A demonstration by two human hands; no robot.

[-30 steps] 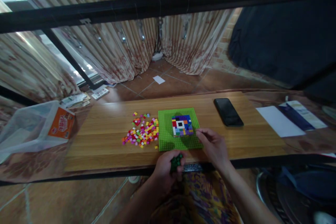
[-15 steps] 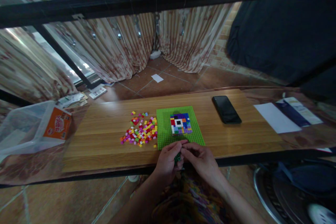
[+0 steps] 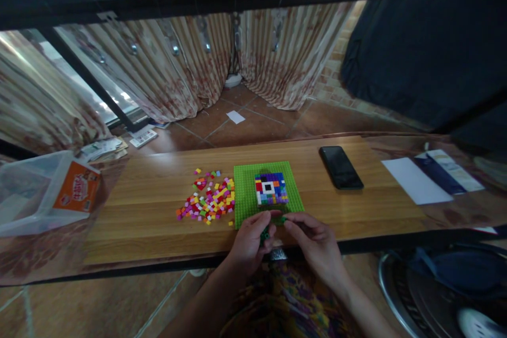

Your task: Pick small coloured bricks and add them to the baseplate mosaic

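My left hand [image 3: 253, 235] is closed around dark green toy bricks [image 3: 265, 233], partly hidden by the fingers. Just to its right, my right hand [image 3: 312, 235] pinches a small green brick [image 3: 282, 219] between thumb and forefinger. Both hands are at the near edge of a bright green baseplate [image 3: 243, 190]. On that plate sits a square block of multicoloured bricks [image 3: 271, 188], with a white square framing a black centre. Left of the plate lies a loose pile of small coloured bricks [image 3: 212, 200], mostly yellow, pink, red and white.
A black phone [image 3: 341, 167] lies on the wooden board [image 3: 154, 200], right of the plate. Farther right are white paper [image 3: 415, 182] and a blue-and-white packet. A clear plastic box [image 3: 31, 190] with an orange label stands at the left. A dark rail crosses the top.
My right hand has drawn away to the right from my left hand, and a small green brick now shows at its fingertips. The camera view has shifted slightly.
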